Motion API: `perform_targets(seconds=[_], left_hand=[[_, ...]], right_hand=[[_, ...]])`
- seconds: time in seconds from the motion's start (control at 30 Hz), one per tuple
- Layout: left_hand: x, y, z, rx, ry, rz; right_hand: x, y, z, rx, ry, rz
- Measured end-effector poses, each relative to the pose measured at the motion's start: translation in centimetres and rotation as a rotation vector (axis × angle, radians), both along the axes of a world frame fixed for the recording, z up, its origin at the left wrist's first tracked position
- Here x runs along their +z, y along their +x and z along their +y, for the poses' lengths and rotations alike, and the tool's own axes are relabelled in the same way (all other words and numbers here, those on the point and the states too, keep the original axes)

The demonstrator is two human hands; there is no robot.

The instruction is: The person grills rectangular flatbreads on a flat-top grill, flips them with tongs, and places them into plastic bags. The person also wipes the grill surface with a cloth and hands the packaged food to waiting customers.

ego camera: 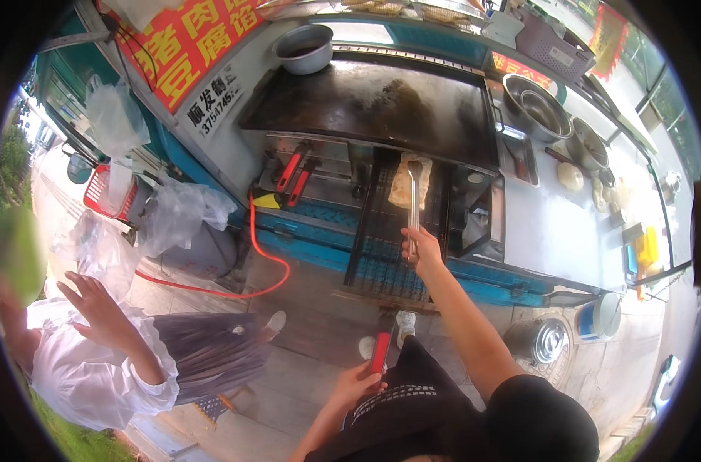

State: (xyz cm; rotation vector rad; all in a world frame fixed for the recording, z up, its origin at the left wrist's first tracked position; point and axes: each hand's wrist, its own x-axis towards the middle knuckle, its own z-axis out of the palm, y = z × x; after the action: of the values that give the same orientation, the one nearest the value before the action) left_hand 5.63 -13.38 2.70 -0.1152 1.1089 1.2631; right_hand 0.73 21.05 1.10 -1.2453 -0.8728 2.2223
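Observation:
My right hand (424,248) grips metal tongs (414,199). Their far end rests on or around a browned flatbread (399,187); I cannot tell whether it is pinched. The bread lies on a dark wire rack (379,248) that sticks out from under the griddle. Lower down, my left hand (356,384) is closed around a red handle (380,352). A dark stem runs from this handle towards the rack's front edge. Just behind the bread is the large flat griddle (350,95), its surface dark and oily.
A metal pot (303,51) stands at the griddle's back left corner. Two red handles (291,170) jut out left of the rack. Metal bowls (538,110) and dough (570,176) sit on the right-hand worktop (550,225). An orange hose (258,237) crosses the ground; a person (108,352) stands at left.

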Motion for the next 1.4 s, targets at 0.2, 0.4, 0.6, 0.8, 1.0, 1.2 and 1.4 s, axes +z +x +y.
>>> perform_targets(seconds=[0.2,0.4,0.6,0.8,1.0,1.2,1.4], left_hand=[[-0.5,-0.2,0.5,-0.033,-0.037,-0.012],[0.4,-0.4,0.3,-0.035,-0.069,-0.027],[-0.1,-0.6,0.4,-0.047,-0.078,-0.057],[0.2,-0.4,0.6,-0.054,-0.081,-0.008],[0.3,-0.2,0.8,-0.045,-0.101,0.005],[-0.3,0.0,0.4,-0.023,-0.050,0.003],[0.1,-0.1,0.6,-0.037,-0.121,-0.006]], right_hand=[[2.0,8.6,-4.5,0.260,0.533,-0.508],[4.3,14.3,-2.6,0.269,1.928,-0.857],[7.5,15.8,-0.6,0.325,2.068,-0.755],[4.7,13.0,-2.4,0.299,0.392,-0.247],[0.7,7.9,1.2,0.065,-0.015,-0.001],[-1.6,5.5,4.3,0.021,-0.013,-0.016],[1.0,9.6,1.9,0.116,-0.039,-0.054]])
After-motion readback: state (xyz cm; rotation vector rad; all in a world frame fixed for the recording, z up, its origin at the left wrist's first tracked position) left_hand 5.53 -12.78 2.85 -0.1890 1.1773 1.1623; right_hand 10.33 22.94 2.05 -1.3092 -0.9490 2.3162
